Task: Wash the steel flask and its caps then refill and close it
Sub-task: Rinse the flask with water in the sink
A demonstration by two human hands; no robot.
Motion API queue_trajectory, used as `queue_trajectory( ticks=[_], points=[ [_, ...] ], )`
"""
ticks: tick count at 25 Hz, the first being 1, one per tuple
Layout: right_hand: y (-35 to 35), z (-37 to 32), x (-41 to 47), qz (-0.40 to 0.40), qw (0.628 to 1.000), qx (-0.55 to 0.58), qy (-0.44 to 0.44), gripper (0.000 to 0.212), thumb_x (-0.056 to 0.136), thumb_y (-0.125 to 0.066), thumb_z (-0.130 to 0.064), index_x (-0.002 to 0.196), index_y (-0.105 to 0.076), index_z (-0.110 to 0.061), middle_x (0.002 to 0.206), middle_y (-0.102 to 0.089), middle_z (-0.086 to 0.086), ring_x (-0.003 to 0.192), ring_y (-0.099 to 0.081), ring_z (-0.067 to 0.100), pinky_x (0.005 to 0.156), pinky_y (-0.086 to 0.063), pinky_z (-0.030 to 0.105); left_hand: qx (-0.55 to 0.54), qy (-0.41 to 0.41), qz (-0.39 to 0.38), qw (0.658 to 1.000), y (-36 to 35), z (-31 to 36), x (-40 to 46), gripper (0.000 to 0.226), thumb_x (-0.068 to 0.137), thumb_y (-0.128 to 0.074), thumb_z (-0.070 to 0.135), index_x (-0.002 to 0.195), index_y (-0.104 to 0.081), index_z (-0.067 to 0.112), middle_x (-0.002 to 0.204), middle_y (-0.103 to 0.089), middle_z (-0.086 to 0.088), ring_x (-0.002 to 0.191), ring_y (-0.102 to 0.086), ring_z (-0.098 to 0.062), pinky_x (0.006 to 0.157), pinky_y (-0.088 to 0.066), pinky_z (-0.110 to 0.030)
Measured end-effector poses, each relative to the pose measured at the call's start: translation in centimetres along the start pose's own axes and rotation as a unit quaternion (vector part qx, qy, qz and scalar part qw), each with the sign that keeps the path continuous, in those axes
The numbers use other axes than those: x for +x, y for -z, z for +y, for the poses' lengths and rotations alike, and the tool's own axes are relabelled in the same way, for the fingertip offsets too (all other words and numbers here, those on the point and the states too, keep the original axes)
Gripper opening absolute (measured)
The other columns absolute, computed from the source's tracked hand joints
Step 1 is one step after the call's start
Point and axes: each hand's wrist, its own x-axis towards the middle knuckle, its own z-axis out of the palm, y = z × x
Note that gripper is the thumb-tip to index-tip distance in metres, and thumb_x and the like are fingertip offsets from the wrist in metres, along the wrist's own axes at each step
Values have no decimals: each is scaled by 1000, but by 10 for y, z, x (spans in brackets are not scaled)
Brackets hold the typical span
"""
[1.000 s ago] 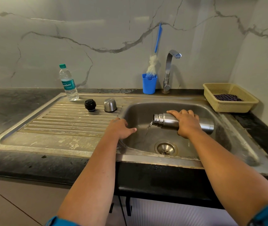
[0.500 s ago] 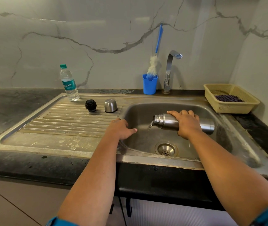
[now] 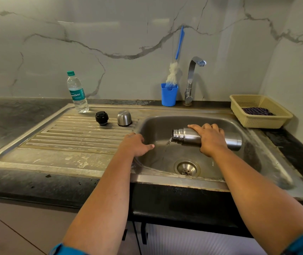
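Two caps are sitting left of the basin: black plastic stopper (image 3: 101,117), steel dome cup (image 3: 124,118). Right hand (image 3: 210,139) is grasping cylindrical steel flask (image 3: 185,137), long axis horizontal, mouth leftward, draining. Left hand (image 3: 135,145), relaxed, is resting on steel sink (image 3: 91,162) rim, nearer the caps.

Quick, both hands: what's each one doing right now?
Left hand: open, resting on the sink rim, holding nothing.
Right hand: gripping the steel flask sideways over the basin.
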Motion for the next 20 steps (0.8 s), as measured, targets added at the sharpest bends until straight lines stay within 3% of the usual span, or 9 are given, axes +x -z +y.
queue_trajectory(
  ticks=[20],
  points=[
    [0,-2,0,17,1000,-15,-1,93,75,-72,-15,144,-20,-49,118,-48,-1,112,-39,22,101,-33,40,3,2,3,1000,-1,-1,3,59,89,-62,56,132,-58,15,136,-52,-8,129,-46,-27,107,-41,-42]
  ],
)
